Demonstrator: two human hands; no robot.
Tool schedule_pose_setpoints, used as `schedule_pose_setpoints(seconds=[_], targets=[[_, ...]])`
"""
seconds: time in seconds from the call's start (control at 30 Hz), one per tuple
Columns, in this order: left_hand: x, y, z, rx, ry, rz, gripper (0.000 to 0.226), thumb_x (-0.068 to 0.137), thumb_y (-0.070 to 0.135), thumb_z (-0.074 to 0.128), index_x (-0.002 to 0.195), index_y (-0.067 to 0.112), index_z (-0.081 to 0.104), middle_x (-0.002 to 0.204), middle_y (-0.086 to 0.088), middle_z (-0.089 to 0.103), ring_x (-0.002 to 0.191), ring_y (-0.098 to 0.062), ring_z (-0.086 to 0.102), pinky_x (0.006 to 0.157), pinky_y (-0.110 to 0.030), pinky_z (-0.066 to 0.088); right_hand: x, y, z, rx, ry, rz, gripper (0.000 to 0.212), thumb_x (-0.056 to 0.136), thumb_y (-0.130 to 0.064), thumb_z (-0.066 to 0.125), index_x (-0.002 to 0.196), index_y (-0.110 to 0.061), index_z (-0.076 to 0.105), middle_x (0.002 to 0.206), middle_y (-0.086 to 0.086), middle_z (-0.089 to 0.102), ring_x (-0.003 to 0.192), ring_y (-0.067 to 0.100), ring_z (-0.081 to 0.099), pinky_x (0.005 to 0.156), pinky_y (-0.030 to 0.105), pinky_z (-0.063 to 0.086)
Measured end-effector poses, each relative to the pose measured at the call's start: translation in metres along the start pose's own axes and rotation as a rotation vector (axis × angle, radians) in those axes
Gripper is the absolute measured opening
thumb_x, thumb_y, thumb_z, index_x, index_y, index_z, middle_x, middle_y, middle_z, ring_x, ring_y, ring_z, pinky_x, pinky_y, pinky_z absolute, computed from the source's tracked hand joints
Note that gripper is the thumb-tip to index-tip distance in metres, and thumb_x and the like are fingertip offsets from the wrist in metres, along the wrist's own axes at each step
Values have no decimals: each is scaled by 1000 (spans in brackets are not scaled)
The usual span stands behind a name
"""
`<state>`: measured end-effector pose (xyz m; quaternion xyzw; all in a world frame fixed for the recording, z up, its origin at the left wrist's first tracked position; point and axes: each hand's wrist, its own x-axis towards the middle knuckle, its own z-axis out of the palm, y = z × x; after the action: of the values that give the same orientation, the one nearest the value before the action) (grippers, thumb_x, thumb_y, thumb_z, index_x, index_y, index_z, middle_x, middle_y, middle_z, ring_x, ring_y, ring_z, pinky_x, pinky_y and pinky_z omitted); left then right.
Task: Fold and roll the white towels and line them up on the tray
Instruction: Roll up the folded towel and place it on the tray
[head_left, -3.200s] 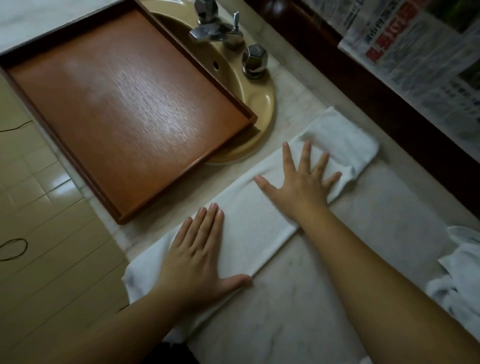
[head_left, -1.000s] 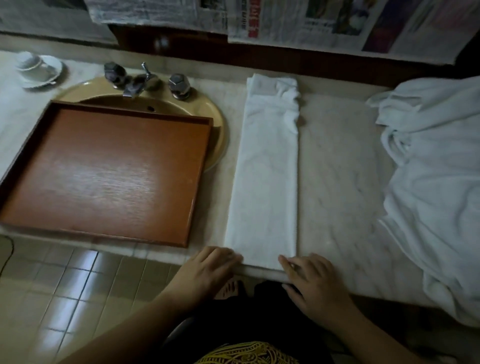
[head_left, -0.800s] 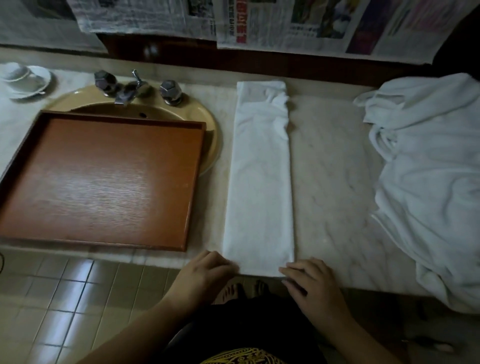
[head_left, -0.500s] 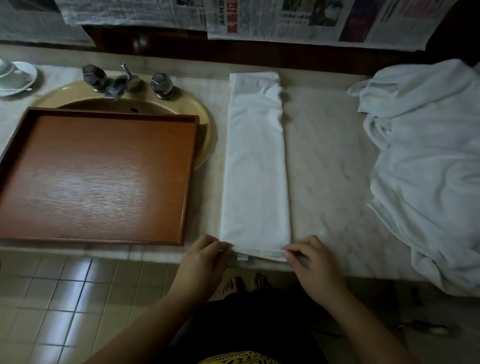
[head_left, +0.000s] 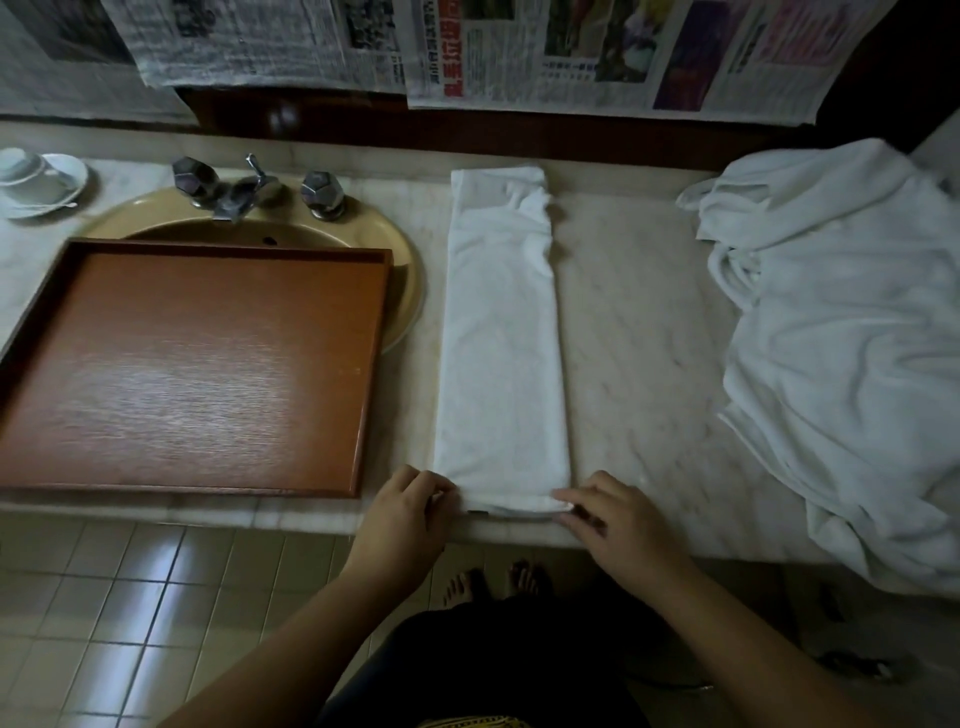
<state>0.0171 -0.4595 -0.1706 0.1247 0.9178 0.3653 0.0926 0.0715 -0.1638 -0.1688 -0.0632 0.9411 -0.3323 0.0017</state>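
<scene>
A white towel (head_left: 501, 332), folded into a long narrow strip, lies on the marble counter and runs from the back wall to the front edge. Its near end is turned up into a small first roll. My left hand (head_left: 410, 512) pinches the near left corner of that roll. My right hand (head_left: 613, 514) pinches the near right corner. A brown wooden tray (head_left: 371, 364) sits to the left of the towel, with nothing on it, partly over the sink.
A heap of loose white towels (head_left: 852, 338) covers the counter's right side. A yellow sink (head_left: 402, 260) with chrome taps (head_left: 244, 187) lies behind the tray. A cup and saucer (head_left: 36, 179) stand far left. Newspapers hang on the wall.
Both hands went from pressing the towel flat to its near end at the counter's front edge. In the last second they pinched its corners and turned the end up into a small roll.
</scene>
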Motion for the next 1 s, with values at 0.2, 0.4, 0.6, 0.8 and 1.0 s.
schedule_pose_setpoints(seconds=[0.2, 0.4, 0.6, 0.8, 1.0], targets=[[4, 8, 2, -11, 24, -89, 11, 103, 38, 59, 102, 31, 67, 101, 18, 54, 80, -1, 59, 66, -22, 48, 15, -9, -5, 243, -26, 354, 8, 91, -28, 78, 98, -32, 77, 81, -9, 62, 75, 6, 60, 68, 19, 49], [6, 12, 9, 207, 80, 57, 23, 97, 22, 69, 117, 30, 64, 115, 2, 51, 94, -17, 54, 63, -32, 52, 20, -9, 2, 69, -51, 208, 16, 96, -29, 67, 105, -43, 66, 88, -13, 48, 73, 5, 55, 71, 29, 51], [4, 3, 7, 469, 100, 477, 38, 83, 8, 53, 112, 21, 74, 119, -5, 62, 97, -31, 60, 69, -37, 46, -1, -3, 6, -409, 29, -282, 40, 87, -23, 61, 125, -20, 73, 111, 5, 61, 88, 29, 61, 69, 40, 48], [-8, -10, 2, 387, -12, 536, 41, 98, 43, 67, 133, 20, 69, 126, 6, 66, 108, -19, 62, 84, -34, 51, -10, 14, 2, -388, 88, -382, 42, 93, -42, 71, 130, -20, 72, 119, -3, 69, 95, 22, 63, 74, 39, 49], [-15, -20, 1, 320, -73, 585, 33, 101, 29, 69, 133, 23, 67, 127, 9, 64, 105, -15, 62, 84, -34, 54, -25, 20, -1, -371, 17, -425, 34, 99, -34, 69, 130, -20, 72, 115, -5, 68, 90, 20, 62, 73, 36, 48]])
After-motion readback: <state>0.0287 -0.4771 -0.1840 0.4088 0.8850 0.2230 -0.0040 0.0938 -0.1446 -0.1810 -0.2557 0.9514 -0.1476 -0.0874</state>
